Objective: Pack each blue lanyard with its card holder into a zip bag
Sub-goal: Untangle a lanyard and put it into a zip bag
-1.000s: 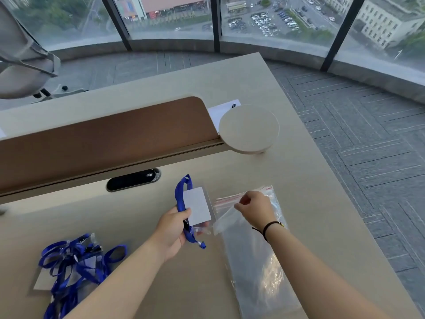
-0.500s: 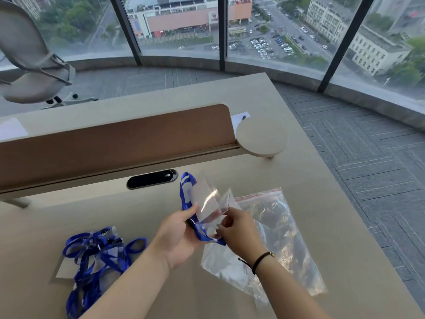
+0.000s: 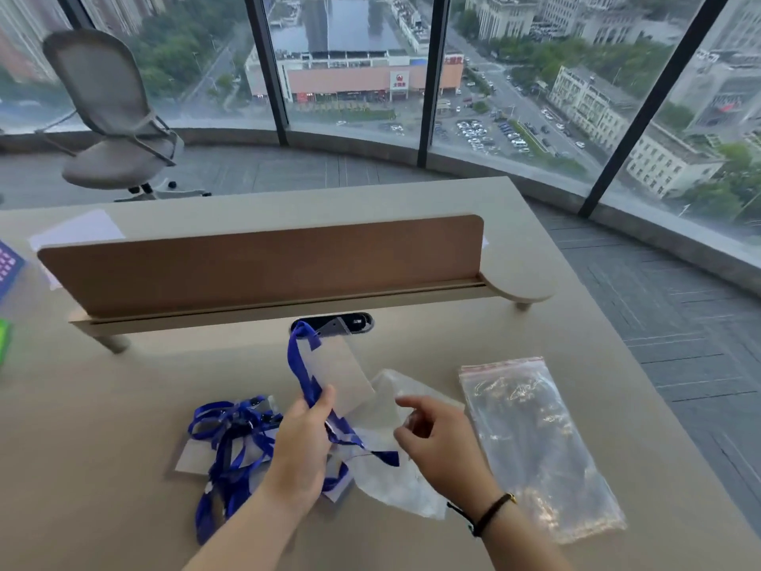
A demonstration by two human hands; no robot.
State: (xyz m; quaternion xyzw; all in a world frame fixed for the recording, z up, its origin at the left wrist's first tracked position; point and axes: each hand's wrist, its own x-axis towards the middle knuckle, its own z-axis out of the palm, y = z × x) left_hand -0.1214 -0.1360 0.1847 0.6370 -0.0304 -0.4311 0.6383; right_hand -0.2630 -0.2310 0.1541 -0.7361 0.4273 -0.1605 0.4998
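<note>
Head view showed the blue lanyard (image 3: 306, 377) and its card holder (image 3: 344, 375) held up over the desk (image 3: 123, 405), gripped in my left hand (image 3: 302, 443), fingers (image 3: 325, 399) curled round strap and holder edge. Strap tail hung down past my palm and over the zip bag (image 3: 391, 467) I was filling. That bag sat crumpled just beside the holder, under my right hand (image 3: 438, 443). Right fingers were loosely curled at the bag mouth; whether they actually pinched the film, I couldn't tell, plastic too clear and blurred. Holder not inside yet, I judged.

Risks: bag mouth could collapse if the right hand wasn't really holding it, so the holder corner would catch on the film. Dangling strap tail could stay outside and foul the zip. Tail could also snag the pile of lanyards (image 3: 230, 434) lying just left of my wrist and drag it.

Counts: one lanyard with holder in hand; one working bag; a stack of spare zip bags (image 3: 531, 443) to the right, number unreadable; tangled pile, several lanyards, couldn't count. Behind: divider panel (image 3: 263, 265), cable port (image 3: 354, 323), one office chair (image 3: 111, 117).
</note>
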